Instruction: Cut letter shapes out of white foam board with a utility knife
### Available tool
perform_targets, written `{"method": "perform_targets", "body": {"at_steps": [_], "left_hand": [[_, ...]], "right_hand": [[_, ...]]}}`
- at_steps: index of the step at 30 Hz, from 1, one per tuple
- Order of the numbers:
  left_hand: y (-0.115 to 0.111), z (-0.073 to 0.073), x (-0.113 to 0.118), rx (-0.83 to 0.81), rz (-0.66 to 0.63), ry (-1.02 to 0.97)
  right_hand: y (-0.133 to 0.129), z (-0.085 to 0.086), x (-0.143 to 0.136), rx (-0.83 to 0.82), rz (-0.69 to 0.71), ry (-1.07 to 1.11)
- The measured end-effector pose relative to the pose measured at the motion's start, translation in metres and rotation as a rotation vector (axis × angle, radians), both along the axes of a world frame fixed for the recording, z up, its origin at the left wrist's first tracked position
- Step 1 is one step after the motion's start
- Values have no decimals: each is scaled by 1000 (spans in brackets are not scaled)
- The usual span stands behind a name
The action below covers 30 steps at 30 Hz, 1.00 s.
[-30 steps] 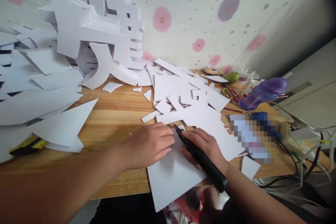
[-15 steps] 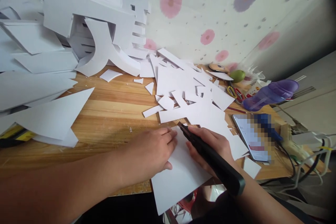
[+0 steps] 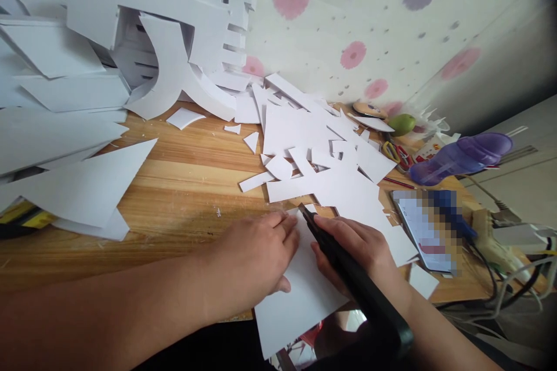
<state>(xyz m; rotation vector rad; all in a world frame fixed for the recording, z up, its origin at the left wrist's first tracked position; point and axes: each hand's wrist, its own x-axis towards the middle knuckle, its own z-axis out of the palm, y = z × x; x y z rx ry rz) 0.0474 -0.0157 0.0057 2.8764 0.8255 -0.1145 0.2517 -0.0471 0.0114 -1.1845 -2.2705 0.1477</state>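
A sheet of white board [image 3: 300,307] lies at the front edge of the wooden table, its near end jutting past the edge. My left hand [image 3: 261,252] rests flat on it, fingers stretched out and pressing on its left side. My right hand [image 3: 363,243] is wrapped round a long black utility knife [image 3: 354,278]. The knife's tip meets the far part of the sheet, just right of my left fingertips. Whether the blade has gone into the board I cannot tell.
White board offcuts [image 3: 300,127] are heaped behind my hands. A large white cut-out model [image 3: 169,58] stands at the back left. On the right lie a phone [image 3: 418,232], scissors [image 3: 398,153], a purple bottle [image 3: 456,159] and a power strip [image 3: 483,226] with cables.
The camera view has tilted slightly, so the background has shifted. Both hands keep nearly the same place on the sheet, with the knife tip still near its far end.
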Motion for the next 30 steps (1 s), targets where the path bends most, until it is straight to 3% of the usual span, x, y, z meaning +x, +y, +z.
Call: {"method": "perform_targets", "body": {"at_steps": [19, 30], "left_hand": [[3, 3, 2, -53, 18, 54], [4, 0, 3, -42, 23, -19]], "right_hand": [[-15, 5, 7, -37, 26, -65], [-21, 9, 11, -51, 40, -84]]}}
